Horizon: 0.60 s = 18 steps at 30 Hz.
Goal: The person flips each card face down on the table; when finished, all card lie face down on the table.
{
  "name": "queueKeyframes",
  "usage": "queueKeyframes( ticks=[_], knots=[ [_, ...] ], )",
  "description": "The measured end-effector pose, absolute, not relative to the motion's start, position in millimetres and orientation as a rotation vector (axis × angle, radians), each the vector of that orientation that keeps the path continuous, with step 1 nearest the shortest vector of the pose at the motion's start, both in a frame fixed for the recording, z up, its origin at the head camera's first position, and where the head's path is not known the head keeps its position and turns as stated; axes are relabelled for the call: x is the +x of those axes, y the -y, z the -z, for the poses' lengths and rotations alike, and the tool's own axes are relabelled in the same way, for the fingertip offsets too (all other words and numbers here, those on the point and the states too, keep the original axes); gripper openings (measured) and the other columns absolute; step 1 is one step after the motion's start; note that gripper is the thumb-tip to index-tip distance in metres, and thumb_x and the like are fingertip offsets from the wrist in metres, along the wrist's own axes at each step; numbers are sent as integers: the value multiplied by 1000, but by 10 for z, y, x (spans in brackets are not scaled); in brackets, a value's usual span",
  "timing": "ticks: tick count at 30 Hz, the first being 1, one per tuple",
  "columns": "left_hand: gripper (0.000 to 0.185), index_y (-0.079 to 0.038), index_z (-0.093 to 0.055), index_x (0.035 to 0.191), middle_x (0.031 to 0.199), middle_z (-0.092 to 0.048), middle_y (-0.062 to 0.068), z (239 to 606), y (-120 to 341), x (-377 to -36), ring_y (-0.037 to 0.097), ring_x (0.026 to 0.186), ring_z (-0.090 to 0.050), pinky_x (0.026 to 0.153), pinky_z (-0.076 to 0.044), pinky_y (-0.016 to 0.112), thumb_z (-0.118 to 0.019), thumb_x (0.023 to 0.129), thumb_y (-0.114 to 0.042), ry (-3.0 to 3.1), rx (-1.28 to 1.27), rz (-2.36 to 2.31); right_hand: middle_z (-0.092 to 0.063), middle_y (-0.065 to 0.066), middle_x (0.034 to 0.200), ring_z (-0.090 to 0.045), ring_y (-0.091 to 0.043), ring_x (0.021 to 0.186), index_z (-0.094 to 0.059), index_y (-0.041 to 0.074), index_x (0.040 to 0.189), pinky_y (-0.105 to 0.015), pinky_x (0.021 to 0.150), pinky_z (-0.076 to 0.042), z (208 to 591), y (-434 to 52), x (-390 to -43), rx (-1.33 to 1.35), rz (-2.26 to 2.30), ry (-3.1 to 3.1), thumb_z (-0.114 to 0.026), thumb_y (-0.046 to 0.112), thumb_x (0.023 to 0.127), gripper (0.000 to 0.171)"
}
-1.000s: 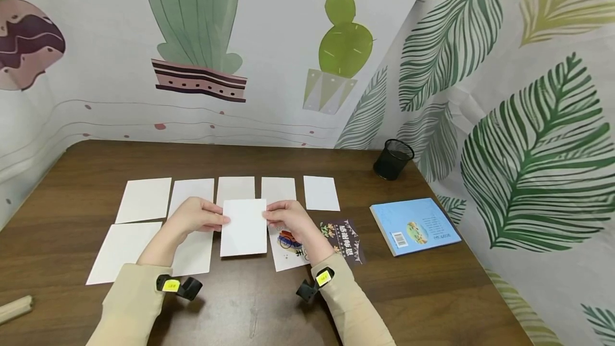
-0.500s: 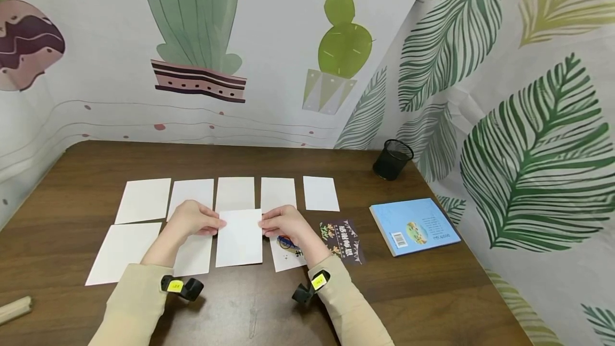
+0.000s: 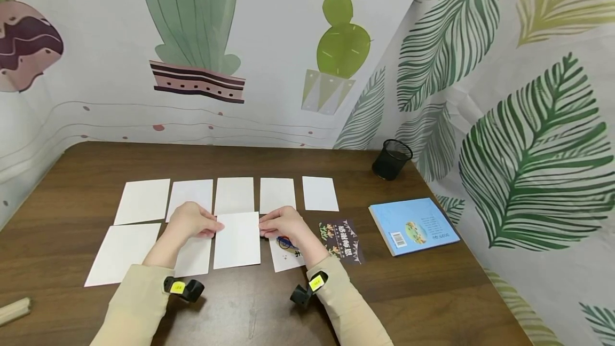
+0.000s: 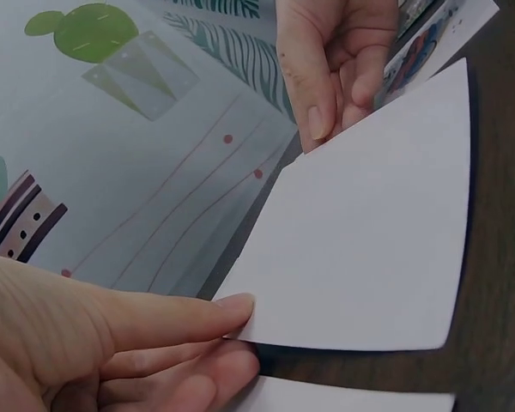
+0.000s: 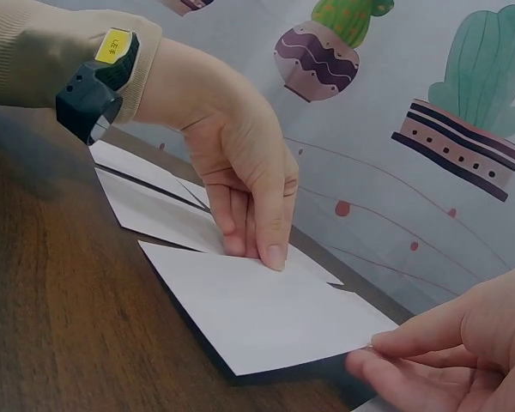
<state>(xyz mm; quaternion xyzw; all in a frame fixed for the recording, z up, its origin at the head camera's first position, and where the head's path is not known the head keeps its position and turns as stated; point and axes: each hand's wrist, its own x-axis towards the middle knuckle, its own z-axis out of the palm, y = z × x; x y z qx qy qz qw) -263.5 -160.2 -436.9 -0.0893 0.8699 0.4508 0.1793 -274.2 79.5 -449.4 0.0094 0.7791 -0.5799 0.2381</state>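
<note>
A blank white card [image 3: 237,240] lies almost flat on the brown table [image 3: 96,164], in the gap of the near row. My left hand [image 3: 216,227] pinches its upper left corner, thumb on top and fingers beneath, as the left wrist view shows for the left hand [image 4: 240,322] on the card [image 4: 369,232]. My right hand [image 3: 263,227] pinches the upper right corner; in the right wrist view the right hand [image 5: 373,352] nips the card [image 5: 266,313] between thumb and finger. A colour-printed card [image 3: 288,252] lies partly under my right wrist.
Several white cards form a far row, for example one [image 3: 320,194] at its right end. Two more white cards [image 3: 122,252] lie near left. A dark printed card [image 3: 342,239], a blue book [image 3: 413,225] and a black mesh cup [image 3: 392,159] sit to the right.
Both hands have lowered the white card toward the table and shifted it slightly left, lining it up with the near row.
</note>
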Motion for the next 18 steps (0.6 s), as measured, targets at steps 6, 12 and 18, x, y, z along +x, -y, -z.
queueKeyframes(
  ticks=[6,12,18],
  knots=[
    [23,5,-73,85,59,-68,1,4378,1603,-2627,7,52,-64,53,-54,19,-82,76,-14,-2520,-212,-1181,-74,-19,91,-73,-17,77,-70,-9,105,-27,72,-60,4475,-790,-2733,30,1573,-2132,-69,4,89,21],
    [23,4,-73,84,58,-68,0,4375,1602,-2617,7,52,-64,52,-53,20,-82,76,-15,-2540,-190,-1158,-74,-20,92,-74,-19,80,-70,-9,105,-28,74,-60,4478,-793,-2735,17,1568,-2135,-69,5,89,21],
    [22,4,-73,84,58,-68,0,4356,1597,-2605,7,52,-64,53,-54,20,-82,76,-15,-2555,-174,-1140,-74,-21,94,-74,-22,84,-70,-9,105,-29,76,-60,4485,-801,-2743,14,1572,-2135,-69,5,89,22]
  ],
)
